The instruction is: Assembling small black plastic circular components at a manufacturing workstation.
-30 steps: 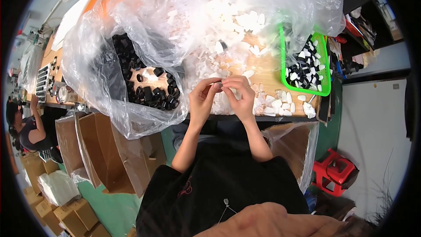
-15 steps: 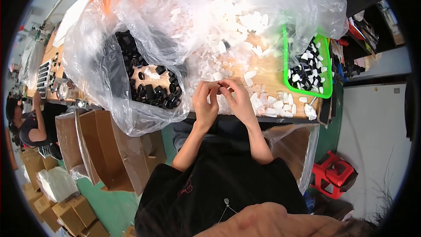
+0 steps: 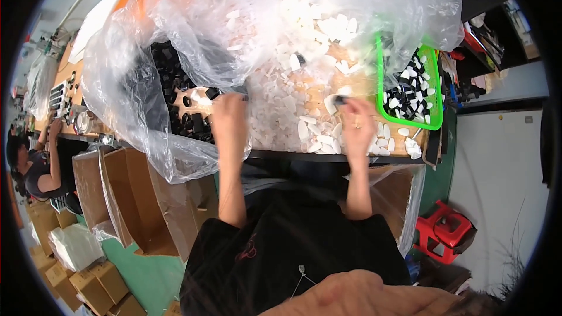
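– What's your count?
– One small black piece at my right grip, one bright-green plastic basket, one red plastic stool.
– And white oval pieces?
– Too many for me to count.

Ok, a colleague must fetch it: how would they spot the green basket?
Find the wooden table, then its right end, past the right hand. The basket there holds mixed black and white pieces; unlike the clear plastic nearby, it's bright green.
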Demonstrator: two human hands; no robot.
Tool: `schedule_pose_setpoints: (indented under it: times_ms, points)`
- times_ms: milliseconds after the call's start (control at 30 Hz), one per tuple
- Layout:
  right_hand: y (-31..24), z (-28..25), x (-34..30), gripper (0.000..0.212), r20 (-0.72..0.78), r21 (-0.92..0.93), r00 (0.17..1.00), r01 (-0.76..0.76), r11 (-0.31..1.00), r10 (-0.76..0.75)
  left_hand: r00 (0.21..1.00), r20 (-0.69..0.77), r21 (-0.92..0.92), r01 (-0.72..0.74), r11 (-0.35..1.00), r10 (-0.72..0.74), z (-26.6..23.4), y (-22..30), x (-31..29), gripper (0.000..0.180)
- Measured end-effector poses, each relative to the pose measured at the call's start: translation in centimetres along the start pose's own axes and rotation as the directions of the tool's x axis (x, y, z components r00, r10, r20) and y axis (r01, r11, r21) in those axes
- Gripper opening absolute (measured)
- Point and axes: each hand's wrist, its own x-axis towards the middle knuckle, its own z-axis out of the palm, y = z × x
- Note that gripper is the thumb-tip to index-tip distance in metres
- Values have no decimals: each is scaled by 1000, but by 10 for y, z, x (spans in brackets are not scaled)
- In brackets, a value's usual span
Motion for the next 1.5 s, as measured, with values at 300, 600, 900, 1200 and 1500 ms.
schedule_pose_setpoints:
  times_ms: [300,600,900,1200,1500]
  points:
    - [102,-86,63,22,-467,-307,884,-132,942,-29,949,100,533,202,822,-298,-18,-72,-28,17]
    - [58,-6,33,21,-116,-51,993,-32,998,26,941,316,298,26,954,-124,-28,-56,-16,16]
    - [99,59,81,18,146,-411,986,138,901,-85,962,66,-297,272,915,-265,-30,-20,-2,23]
    - [72,65,80,25,192,-194,969,-118,974,156,827,483,-875,442,-197,-289,2,21,-15,9]
    - [-37,37,15,16,144,760,968,-241,603,205,844,506,-861,482,-160,-178,2,76,-4,14]
